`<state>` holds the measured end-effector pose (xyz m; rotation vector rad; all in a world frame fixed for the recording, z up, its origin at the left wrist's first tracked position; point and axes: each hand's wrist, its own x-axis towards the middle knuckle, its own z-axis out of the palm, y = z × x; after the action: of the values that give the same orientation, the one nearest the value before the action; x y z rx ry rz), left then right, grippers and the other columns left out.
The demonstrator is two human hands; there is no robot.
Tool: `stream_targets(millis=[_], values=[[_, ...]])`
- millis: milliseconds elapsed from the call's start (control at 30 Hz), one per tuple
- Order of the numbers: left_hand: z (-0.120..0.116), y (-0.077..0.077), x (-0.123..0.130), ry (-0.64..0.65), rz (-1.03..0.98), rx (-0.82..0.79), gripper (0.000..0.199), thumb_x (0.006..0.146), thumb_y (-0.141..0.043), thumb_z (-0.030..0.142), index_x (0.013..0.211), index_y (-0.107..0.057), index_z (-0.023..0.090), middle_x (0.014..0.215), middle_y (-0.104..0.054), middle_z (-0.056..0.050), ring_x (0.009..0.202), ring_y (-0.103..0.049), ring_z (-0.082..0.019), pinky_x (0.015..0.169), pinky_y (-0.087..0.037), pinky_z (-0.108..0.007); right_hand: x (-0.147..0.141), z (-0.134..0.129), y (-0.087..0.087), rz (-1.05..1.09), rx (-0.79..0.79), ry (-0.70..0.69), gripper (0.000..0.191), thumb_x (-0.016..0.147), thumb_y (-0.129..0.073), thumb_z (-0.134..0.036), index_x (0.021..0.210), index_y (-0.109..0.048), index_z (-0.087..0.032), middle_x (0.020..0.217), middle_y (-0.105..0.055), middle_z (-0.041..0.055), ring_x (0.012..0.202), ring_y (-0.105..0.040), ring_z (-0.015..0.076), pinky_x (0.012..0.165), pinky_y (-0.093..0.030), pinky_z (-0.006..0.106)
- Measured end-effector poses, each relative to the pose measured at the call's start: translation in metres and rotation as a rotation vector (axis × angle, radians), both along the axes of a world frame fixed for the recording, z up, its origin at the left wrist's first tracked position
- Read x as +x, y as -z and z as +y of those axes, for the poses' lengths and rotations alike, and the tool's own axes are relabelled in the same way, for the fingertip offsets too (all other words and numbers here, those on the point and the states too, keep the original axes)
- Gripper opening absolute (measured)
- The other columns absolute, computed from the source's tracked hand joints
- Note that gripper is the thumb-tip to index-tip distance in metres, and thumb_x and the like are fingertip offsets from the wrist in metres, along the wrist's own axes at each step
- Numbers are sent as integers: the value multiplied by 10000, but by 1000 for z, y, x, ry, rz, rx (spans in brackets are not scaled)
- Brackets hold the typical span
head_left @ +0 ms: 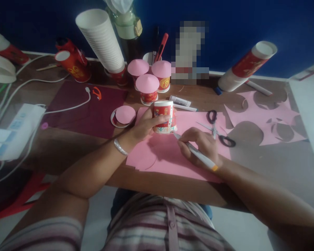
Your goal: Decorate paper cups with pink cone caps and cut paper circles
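Note:
My left hand (146,122) is wrapped round a red and white paper cup (162,108), held upright over pink paper sheets (170,158). In my right hand (200,143) is a slim white and grey cutter knife (202,157) with an orange end; its tip points at the lower right edge of the cup. Black-handled scissors (214,130) lie spread on the paper, right of the cup. A pink cone (125,115) rests in a white-rimmed cup just left of my left hand.
Three cups with pink cone tops (147,83) stand behind. A tall cup stack (102,38) leans at the back left. Cut pink scraps (269,111) lie right, near a leaning cup stack (247,66). A white cable (68,111) and power strip (18,129) occupy the left.

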<state>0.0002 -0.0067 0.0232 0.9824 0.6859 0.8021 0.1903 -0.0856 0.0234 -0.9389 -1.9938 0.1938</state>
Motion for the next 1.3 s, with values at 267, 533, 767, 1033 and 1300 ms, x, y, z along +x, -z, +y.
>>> stream_targets(millis=[267, 533, 767, 1033, 1300], values=[[-2, 1, 0, -23, 9, 58, 373, 817, -773, 294, 1147, -653, 167, 955, -754, -66, 868, -717, -210, 764, -550, -325, 0, 0, 3, -14, 5, 16, 117, 912, -627, -133, 904, -554, -224, 714, -662, -4, 593, -659, 131, 518, -503, 236], [-2, 2, -1, -22, 22, 45, 372, 814, -778, 305, 1135, -656, 161, 960, -748, -73, 856, -714, -209, 743, -547, -318, 1, 0, 1, -21, -7, -6, 140, 915, -628, -120, 938, -558, -239, 729, -661, -12, 605, -659, 125, 533, -517, 234], [-2, -1, 0, -28, 26, 62, 331, 792, -790, 331, 1045, -693, 142, 975, -740, -83, 848, -695, -198, 735, -540, -309, 1, 0, 4, -25, 21, 5, 139, 909, -635, -117, 930, -559, -231, 726, -652, -11, 590, -651, 124, 520, -505, 234], [-1, 1, 0, -17, 2, 42, 371, 784, -794, 320, 1097, -678, 159, 950, -742, -70, 825, -693, -189, 715, -538, -295, 2, -1, 3, -33, 17, -13, 154, 903, -636, -102, 946, -560, -229, 731, -650, -7, 594, -654, 132, 520, -511, 240], [-2, 1, 0, -31, 9, 57, 373, 788, -794, 322, 1101, -678, 157, 993, -744, -79, 896, -717, -219, 792, -553, -343, 2, -1, 2, -42, 4, -20, 175, 903, -639, -100, 974, -554, -235, 753, -653, -3, 613, -664, 140, 527, -521, 247]])
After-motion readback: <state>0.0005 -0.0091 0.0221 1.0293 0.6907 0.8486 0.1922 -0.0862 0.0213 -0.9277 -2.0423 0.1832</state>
